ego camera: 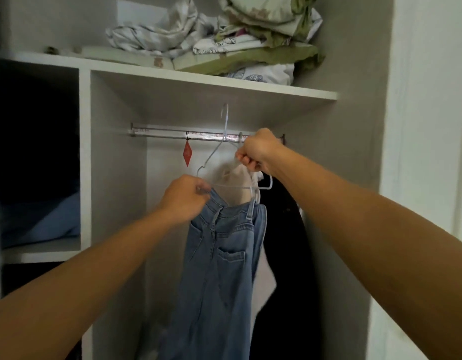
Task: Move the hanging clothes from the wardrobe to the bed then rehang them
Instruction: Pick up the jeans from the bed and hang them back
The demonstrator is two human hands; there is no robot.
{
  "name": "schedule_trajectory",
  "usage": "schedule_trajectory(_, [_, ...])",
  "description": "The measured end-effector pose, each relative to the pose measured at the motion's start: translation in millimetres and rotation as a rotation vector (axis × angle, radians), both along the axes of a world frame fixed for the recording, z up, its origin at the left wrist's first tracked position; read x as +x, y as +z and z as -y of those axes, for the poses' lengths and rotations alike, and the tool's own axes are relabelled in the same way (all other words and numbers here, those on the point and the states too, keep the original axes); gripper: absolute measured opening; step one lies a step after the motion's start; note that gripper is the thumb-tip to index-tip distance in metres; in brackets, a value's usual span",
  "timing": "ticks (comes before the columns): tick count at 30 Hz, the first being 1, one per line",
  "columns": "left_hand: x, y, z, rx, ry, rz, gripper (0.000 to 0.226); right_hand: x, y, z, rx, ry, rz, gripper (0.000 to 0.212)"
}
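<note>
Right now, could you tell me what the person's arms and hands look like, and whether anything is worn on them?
Both forearms are bare up to the frame edge: no sleeves show. The left hand and right hand have no gloves, and no watch, ring or bracelet is visible.

There is just one camera, and it sits on the person's head. It looks straight ahead into the open wardrobe [115, 178], close up. The rail [172, 134] is near the middle and the top shelf [211, 84] is above it. Both arms reach out from the bottom corners.
</note>
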State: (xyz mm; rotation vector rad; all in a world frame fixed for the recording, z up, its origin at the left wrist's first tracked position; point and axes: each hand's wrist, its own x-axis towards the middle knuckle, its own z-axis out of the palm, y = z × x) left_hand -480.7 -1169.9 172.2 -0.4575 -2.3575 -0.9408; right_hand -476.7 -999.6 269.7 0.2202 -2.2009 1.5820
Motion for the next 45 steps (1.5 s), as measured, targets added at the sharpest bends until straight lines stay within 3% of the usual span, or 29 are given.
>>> schedule_trajectory(11, [-97,13,-1,-0.027,-0.024,-0.006,0.033,-117,1,3,-0.009,-0.120,0.064,0.020])
schedule_trajectory(25, [-168,13,5,-0.029,-0.082,-0.007,0.030,-186,-5,9,-0.015,-0.209,0.091,0.024])
schedule_trajectory(32, [-177,-2,-10,-0.050,-0.125,0.023,0.027,-180,-28,3,0.073,-0.183,0.165,0.015])
schedule_trajectory(38, [-166,-8,-12,-0.123,-0.104,0.069,0.028,-155,-36,-2,0.080,0.019,0.205,0.021])
schedule_trajectory(45, [-132,-13,-13,-0.176,-0.090,0.108,0.037,-118,-61,-30,0.287,-0.248,-0.018,0.020])
